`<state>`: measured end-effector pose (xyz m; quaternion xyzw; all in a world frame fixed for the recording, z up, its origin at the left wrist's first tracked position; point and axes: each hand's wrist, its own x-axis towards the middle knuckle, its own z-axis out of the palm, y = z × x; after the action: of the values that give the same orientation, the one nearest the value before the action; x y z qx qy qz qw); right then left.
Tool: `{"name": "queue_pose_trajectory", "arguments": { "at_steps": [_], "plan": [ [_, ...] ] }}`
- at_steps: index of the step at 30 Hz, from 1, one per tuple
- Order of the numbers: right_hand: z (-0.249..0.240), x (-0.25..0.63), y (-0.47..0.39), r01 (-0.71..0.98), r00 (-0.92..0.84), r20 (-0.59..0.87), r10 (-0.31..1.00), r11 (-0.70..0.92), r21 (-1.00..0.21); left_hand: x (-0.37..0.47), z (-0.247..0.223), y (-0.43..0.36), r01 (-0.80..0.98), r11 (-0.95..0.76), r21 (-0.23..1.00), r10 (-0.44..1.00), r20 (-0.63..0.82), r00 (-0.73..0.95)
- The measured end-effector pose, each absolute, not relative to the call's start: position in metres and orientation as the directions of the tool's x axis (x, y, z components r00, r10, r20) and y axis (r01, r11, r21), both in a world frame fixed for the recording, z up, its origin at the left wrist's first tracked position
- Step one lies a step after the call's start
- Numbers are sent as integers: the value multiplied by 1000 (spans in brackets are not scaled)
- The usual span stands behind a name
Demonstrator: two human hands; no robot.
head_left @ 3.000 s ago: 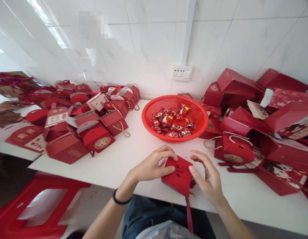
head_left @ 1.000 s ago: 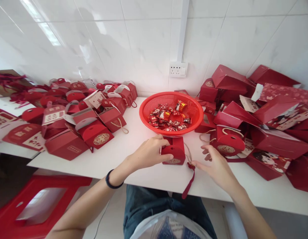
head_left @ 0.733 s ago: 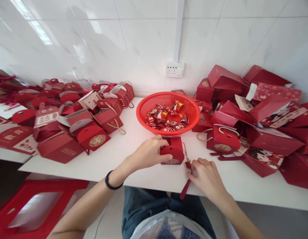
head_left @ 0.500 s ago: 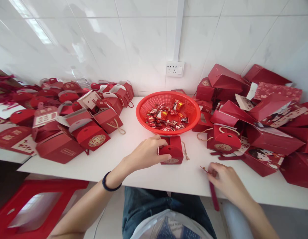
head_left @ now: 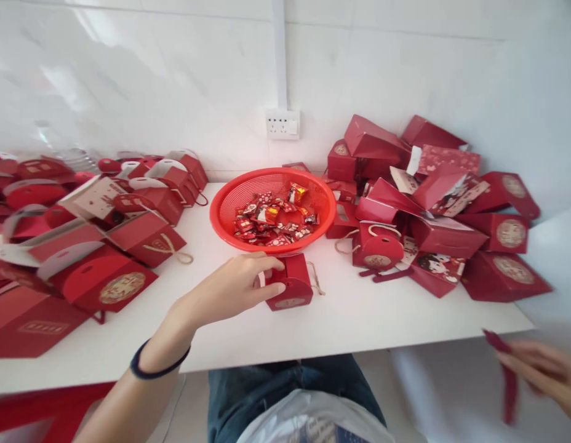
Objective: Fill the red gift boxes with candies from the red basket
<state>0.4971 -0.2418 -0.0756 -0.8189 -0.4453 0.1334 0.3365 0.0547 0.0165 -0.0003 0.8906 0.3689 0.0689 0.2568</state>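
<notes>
A: Head view, and the left hand [head_left: 242, 284] grips a small red cardboard box [head_left: 295, 288], upright on the white table [head_left: 359, 326]!
B: The right hand [head_left: 541, 369]?
A: Four o'clock from the box, blurred, pinching a dark-red flat ribbon [head_left: 509, 387] beyond the table's edge.
B: Twelve o'clock?
A: A round red plastic basket [head_left: 330, 212] holding wrapped sweets [head_left: 267, 215].

Red basket [head_left: 223, 206], white table [head_left: 359, 320], navy wristband [head_left: 159, 374]

I record no legible text. The framed label [head_left: 43, 327] on the left box [head_left: 18, 346], the round emblem [head_left: 289, 303] on the centre box [head_left: 300, 284] and print on my clear plastic [head_left: 271, 424] are unreadable.
</notes>
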Motion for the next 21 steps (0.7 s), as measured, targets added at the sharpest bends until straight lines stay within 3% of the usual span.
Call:
{"name": "queue_pose_trajectory", "arguments": {
  "at_steps": [2,7,11,14,17,21],
  "plan": [
    [-66,475,-210,538,565,8,825,-361,-762,58,4,16,634,-606,481,701,-56,711],
    [-50,430,-144,384,460,13,888,-186,-904,53,10,11,633,-614,471,694,-59,717],
    [-52,419,-130,328,383,3,924,-133,-935,47,7,9,658,-621,426,722,-14,691],
    [-53,415,-128,308,373,-4,928,-128,-943,64,1,0,696,-615,370,784,194,589],
    [-51,411,-128,306,389,-6,921,-135,-942,98,-6,-19,671,-663,332,745,383,546],
    [-46,411,-137,337,451,-17,892,-188,-922,124,-8,-43,718,-621,314,782,312,539]
  ]
}}
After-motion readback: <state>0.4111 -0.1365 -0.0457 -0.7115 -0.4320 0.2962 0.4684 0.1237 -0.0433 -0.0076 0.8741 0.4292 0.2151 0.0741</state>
